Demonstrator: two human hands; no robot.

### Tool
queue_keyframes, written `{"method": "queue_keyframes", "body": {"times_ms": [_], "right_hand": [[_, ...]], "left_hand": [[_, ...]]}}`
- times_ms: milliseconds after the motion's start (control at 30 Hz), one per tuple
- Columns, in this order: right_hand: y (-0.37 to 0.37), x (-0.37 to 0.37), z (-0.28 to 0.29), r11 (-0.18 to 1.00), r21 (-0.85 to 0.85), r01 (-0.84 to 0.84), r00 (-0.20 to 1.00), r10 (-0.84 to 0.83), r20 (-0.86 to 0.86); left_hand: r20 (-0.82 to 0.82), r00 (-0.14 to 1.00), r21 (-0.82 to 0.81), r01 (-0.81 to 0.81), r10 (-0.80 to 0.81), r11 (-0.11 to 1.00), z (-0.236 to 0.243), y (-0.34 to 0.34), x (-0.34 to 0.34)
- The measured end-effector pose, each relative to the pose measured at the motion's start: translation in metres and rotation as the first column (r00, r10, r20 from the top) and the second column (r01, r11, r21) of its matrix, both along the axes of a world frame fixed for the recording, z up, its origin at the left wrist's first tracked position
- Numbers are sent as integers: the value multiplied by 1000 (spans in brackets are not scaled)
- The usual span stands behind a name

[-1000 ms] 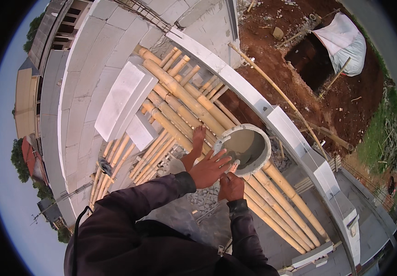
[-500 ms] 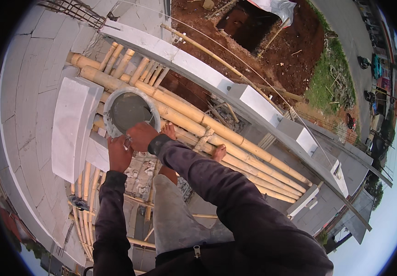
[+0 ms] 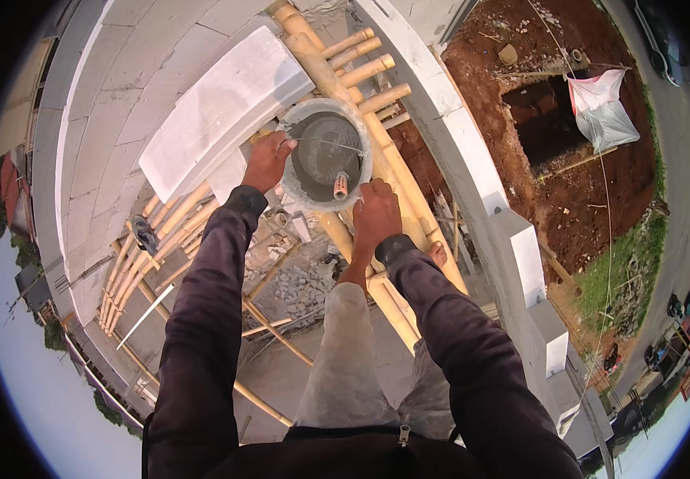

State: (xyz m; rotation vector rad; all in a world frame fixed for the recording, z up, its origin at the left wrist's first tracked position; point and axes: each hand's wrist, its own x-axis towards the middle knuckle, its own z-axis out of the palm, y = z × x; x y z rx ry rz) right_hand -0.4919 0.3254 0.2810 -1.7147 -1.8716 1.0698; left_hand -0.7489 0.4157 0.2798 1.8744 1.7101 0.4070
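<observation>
A round grey bucket (image 3: pixel 297 190) holds wet grey mortar (image 3: pixel 313 162) and rests on the bamboo poles in front of me. My left hand (image 3: pixel 267 162) is closed at the bucket's left rim, where a thin wire handle (image 3: pixel 331 142) crosses the opening; whether it grips rim, wire or both I cannot tell. On the near right rim, my right hand (image 3: pixel 377 214) has its fingers curled over the edge. An orange-and-white tool handle (image 3: pixel 340 186) stands up from the mortar between my hands; the tool's other end is hidden in the mortar.
Large white blocks (image 3: pixel 225 104) lie left of the bucket. My feet are on bamboo poles (image 3: pixel 397 172), with rubble (image 3: pixel 305 279) far below through gaps. A block wall (image 3: pixel 465 140) runs along the right; beyond it are red soil and a pit (image 3: pixel 545 124). A dark object (image 3: pixel 144 234) sits on poles at left.
The view has turned, bringing the bucket toward the centre. My hands, close together at the near rim before, are now apart on its left and right. The tool handle now shows in the mortar.
</observation>
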Motion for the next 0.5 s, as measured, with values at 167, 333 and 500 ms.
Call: {"method": "queue_keyframes", "body": {"times_ms": [167,333,500], "right_hand": [[6,-8,-40,982,6,-188,967,184,177],[31,-67,-74,964,-84,-253,899,266,348],[55,-110,-119,868,-380,-319,770,471,430]], "left_hand": [[-110,971,226,-184,212,957,-45,46,0],[-231,926,22,-301,298,953,-81,24,-29],[-132,956,-242,-287,261,927,-125,9,-69]]}}
